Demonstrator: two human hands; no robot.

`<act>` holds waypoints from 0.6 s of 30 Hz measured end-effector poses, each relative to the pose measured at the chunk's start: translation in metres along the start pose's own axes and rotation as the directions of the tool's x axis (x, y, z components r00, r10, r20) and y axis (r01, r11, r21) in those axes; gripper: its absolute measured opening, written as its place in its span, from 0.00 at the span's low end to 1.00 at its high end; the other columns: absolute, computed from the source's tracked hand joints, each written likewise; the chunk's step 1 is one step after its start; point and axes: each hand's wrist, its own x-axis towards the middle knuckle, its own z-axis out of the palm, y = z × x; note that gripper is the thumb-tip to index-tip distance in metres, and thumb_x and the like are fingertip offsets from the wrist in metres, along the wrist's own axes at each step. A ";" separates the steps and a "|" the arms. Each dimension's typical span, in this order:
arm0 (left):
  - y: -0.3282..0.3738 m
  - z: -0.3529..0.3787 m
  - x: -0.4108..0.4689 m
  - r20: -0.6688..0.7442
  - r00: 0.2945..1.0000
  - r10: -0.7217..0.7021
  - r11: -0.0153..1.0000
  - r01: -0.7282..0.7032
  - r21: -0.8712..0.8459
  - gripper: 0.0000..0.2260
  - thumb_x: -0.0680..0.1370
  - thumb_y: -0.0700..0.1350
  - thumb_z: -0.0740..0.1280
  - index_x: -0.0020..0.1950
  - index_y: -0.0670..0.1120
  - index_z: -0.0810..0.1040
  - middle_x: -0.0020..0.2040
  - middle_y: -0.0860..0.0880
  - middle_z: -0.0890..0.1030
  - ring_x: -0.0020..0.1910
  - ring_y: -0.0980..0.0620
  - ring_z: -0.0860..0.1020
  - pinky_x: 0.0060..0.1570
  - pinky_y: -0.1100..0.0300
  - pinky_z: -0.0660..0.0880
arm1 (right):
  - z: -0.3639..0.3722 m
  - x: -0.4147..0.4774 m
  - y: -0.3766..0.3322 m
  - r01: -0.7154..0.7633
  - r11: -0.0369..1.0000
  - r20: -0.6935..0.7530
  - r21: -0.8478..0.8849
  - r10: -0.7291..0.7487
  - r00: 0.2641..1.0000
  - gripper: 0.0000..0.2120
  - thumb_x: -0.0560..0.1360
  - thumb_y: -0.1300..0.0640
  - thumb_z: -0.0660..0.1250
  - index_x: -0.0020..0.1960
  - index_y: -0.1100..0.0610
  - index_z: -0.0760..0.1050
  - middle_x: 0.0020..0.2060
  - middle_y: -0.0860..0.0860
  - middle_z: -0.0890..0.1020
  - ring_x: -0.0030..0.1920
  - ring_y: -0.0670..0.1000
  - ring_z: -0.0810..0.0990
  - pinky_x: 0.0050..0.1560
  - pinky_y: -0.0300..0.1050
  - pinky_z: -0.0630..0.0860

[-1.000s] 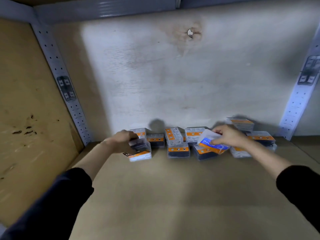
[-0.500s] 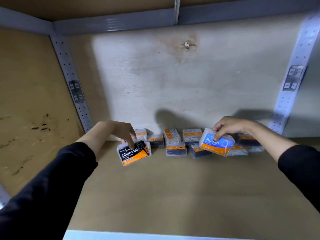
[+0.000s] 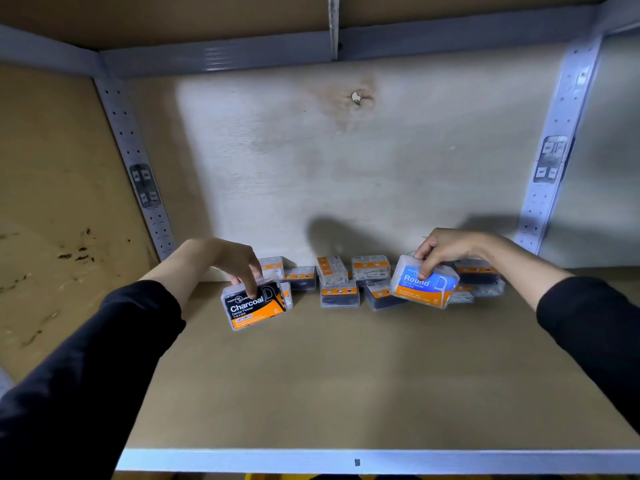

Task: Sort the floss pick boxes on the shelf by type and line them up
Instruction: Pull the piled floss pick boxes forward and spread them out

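Note:
My left hand (image 3: pixel 230 259) grips the top of a black-and-orange Charcoal floss pick box (image 3: pixel 254 308), tilted with its label facing me at the left of the pile. My right hand (image 3: pixel 446 249) pinches a blue-and-orange Round floss pick box (image 3: pixel 424 285), label also toward me, held just above the boxes at the right. Between the two hands, several clear floss pick boxes (image 3: pixel 339 282) with orange bands lie jumbled along the back of the shelf board (image 3: pixel 329 375). More boxes (image 3: pixel 479 277) sit stacked behind and right of the Round box.
The shelf has a pale wooden back panel (image 3: pixel 346 161), a brown side wall (image 3: pixel 52 202) on the left and grey perforated metal uprights (image 3: pixel 138 174) at both back corners. A white front edge (image 3: pixel 381 460) runs along the bottom. Bare board lies in front of the boxes.
Both hands have lifted their boxes off the pile and turned the labels toward me. My view has pulled back, so the shelf's front edge shows.

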 end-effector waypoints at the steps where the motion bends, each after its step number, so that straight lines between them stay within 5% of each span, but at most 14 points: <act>1: -0.001 0.001 -0.001 0.001 1.000 0.001 1.000 -0.001 0.001 0.17 0.66 0.46 0.74 0.54 0.49 0.77 0.51 0.48 0.80 0.57 0.47 0.80 0.61 0.58 0.71 | 0.000 -0.002 0.000 -0.004 1.000 0.003 -0.004 0.004 1.000 0.05 0.66 0.60 0.73 0.43 0.57 0.82 0.39 0.53 0.83 0.37 0.48 0.80 0.37 0.38 0.75; 6: -0.005 0.007 -0.003 -0.032 0.999 -0.007 1.000 0.008 0.024 0.19 0.71 0.44 0.72 0.61 0.44 0.76 0.56 0.46 0.81 0.57 0.47 0.79 0.47 0.66 0.72 | -0.002 -0.014 0.017 -0.048 0.998 -0.022 -0.048 0.047 0.999 0.07 0.64 0.60 0.75 0.42 0.57 0.82 0.32 0.46 0.82 0.34 0.46 0.78 0.35 0.35 0.72; 10: -0.012 0.012 -0.001 -0.028 1.000 -0.002 0.999 0.004 0.051 0.16 0.70 0.43 0.72 0.57 0.46 0.77 0.59 0.46 0.81 0.57 0.46 0.80 0.51 0.63 0.74 | -0.004 -0.025 0.046 -0.130 0.985 -0.023 -0.110 0.128 0.991 0.07 0.61 0.61 0.75 0.33 0.52 0.79 0.23 0.41 0.80 0.33 0.46 0.77 0.34 0.38 0.71; 13: -0.014 0.016 -0.001 -0.038 0.999 0.011 0.997 -0.008 0.080 0.12 0.69 0.44 0.73 0.52 0.49 0.77 0.59 0.47 0.81 0.56 0.48 0.80 0.60 0.58 0.73 | -0.003 -0.035 0.066 -0.192 0.961 -0.031 -0.200 0.189 0.981 0.08 0.64 0.61 0.74 0.37 0.52 0.77 0.31 0.45 0.79 0.33 0.45 0.75 0.33 0.36 0.69; 18: -0.008 0.024 -0.001 -0.064 0.998 -0.005 0.991 0.013 0.131 0.19 0.70 0.44 0.72 0.60 0.45 0.77 0.61 0.49 0.79 0.55 0.50 0.77 0.54 0.61 0.69 | 0.000 -0.046 0.094 -0.273 0.924 -0.090 -0.267 0.258 0.962 0.11 0.66 0.61 0.73 0.47 0.55 0.80 0.42 0.50 0.78 0.44 0.49 0.75 0.33 0.35 0.68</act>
